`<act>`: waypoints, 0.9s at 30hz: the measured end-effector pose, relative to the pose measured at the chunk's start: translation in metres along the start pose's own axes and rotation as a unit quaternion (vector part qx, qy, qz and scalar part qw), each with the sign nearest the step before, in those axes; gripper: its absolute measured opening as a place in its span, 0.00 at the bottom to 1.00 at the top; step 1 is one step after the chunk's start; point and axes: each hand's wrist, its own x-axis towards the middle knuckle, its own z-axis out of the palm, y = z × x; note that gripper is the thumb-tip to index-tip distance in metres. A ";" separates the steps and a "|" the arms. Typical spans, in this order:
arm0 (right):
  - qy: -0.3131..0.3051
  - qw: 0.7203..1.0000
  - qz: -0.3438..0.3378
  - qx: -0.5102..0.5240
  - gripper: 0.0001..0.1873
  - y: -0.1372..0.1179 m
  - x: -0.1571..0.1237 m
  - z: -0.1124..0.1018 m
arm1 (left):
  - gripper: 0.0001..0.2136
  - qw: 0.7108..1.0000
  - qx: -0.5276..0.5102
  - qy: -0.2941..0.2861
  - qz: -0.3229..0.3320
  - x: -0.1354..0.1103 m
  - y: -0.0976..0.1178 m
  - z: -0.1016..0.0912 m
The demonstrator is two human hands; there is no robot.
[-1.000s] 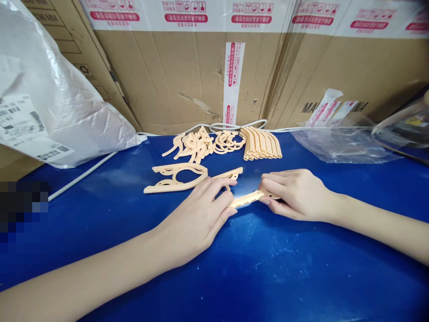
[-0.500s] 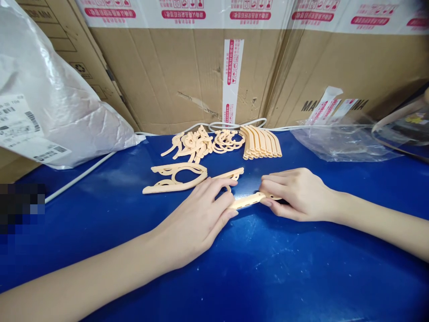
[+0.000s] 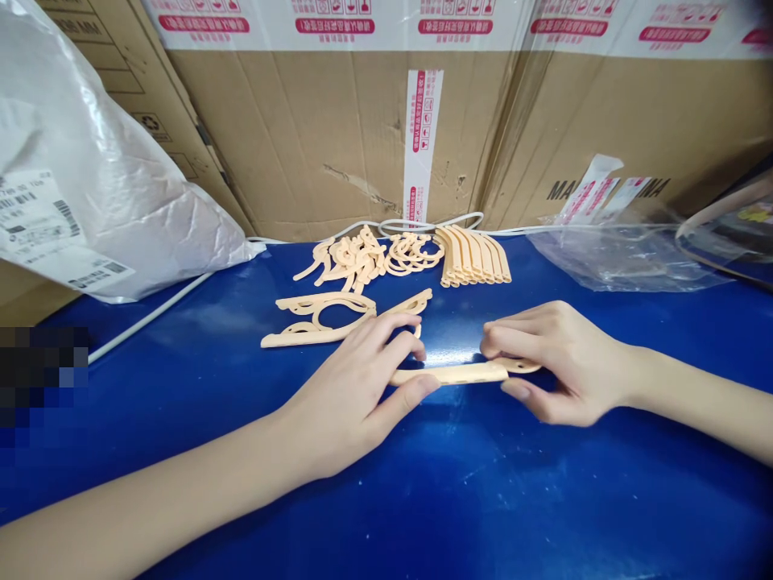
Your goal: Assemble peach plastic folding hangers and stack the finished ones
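Observation:
A long beige plastic hanger arm (image 3: 462, 374) lies lengthwise low over the blue table. My left hand (image 3: 356, 379) is closed on its left end, thumb along the near side and fingers behind. From the right end sticks out a smaller beige piece with a hole (image 3: 522, 366). Around this piece, my right hand (image 3: 564, 362) has its thumb apart on the near side and its fingers bent beyond it. Two folding hanger pieces joined by a curved part (image 3: 320, 334) rest behind my left hand. Another beige arm (image 3: 414, 303) shows past its fingers, partly hidden.
At the back of the blue table (image 3: 423, 499) lie a heap of small curved parts (image 3: 356, 258), several C-shaped hooks (image 3: 414, 254) and a row of hanger arms (image 3: 474, 256). Cardboard boxes (image 3: 314, 129) stand behind, with a white cable, a stuffed bag (image 3: 121, 185) and clear plastic (image 3: 616, 258).
The held hanger arm has turned more level and shows more of its length. My right hand has moved right, its thumb parting from the piece. The arm behind my left fingers has shifted slightly.

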 end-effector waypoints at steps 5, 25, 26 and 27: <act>-0.031 0.987 0.021 0.158 0.08 -0.028 0.005 -0.006 | 0.16 0.999 -0.021 0.021 -0.013 -0.002 -0.001 0.001; -0.094 0.971 0.034 0.216 0.05 -0.025 0.010 -0.004 | 0.17 0.999 0.038 0.024 -0.031 -0.001 -0.003 0.004; -0.090 0.974 0.030 0.205 0.04 -0.025 0.009 -0.002 | 0.17 0.998 0.040 0.025 -0.031 -0.001 -0.004 0.004; -0.086 0.977 0.024 0.192 0.05 -0.026 0.009 -0.001 | 0.17 0.998 0.043 0.026 -0.031 0.000 -0.005 0.005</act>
